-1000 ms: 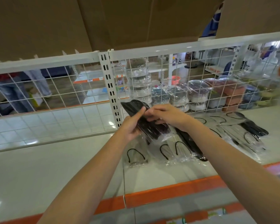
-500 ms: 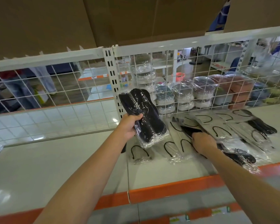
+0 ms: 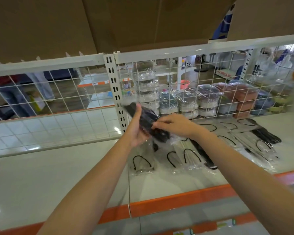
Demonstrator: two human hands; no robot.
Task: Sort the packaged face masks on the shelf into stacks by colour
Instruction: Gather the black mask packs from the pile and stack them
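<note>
Black masks (image 3: 147, 123), packaged, frame centre, held above the shelf (image 3: 58, 170). Left hand (image 3: 137, 129) grips the pack from below, thumb on top. Right hand (image 3: 172, 123) pinches its right edge. Grey masks (image 3: 185, 156) lie on the shelf beneath; more black masks (image 3: 266, 137) at right. Wire grid (image 3: 58, 99) behind.

No text, label or number is legible anywhere.
</note>
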